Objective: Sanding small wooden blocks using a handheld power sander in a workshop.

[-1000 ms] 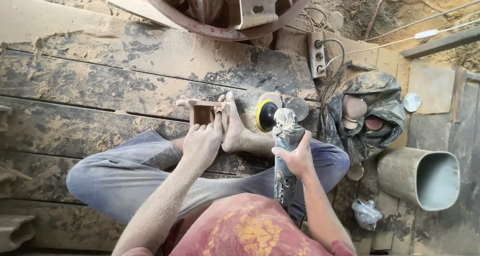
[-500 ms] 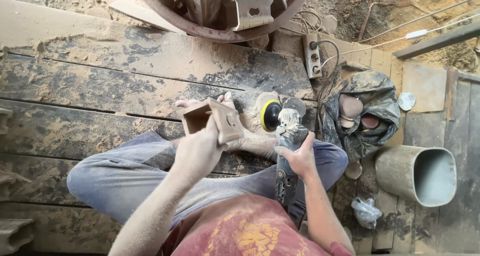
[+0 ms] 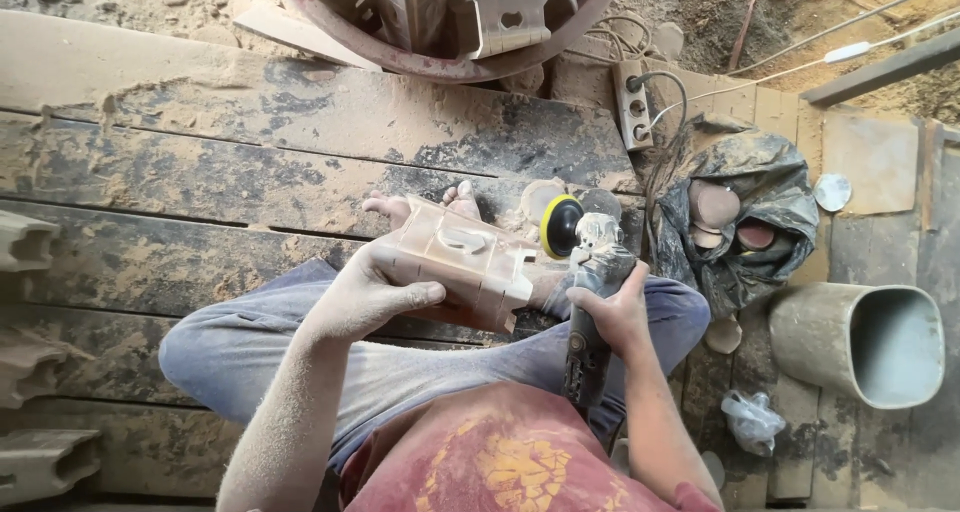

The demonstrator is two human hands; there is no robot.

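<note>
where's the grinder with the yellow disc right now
In the head view, the grinder is right of centre, gripped in the right hand, its disc beside the carved wooden piece held in the left hand.

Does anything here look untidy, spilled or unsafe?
Sawdust covers the wooden planks and the left hand, which holds a wooden piece. The right hand grips a grinder close to bare feet.

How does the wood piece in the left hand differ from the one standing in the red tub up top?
The held piece is lifted and tilted over the lap in the left hand; the tub piece stands upright inside the red tub. The held one shows a shallow curved recess; the tub one shows a slot cut right through. Both are pale, dusty, notched wood.
</note>
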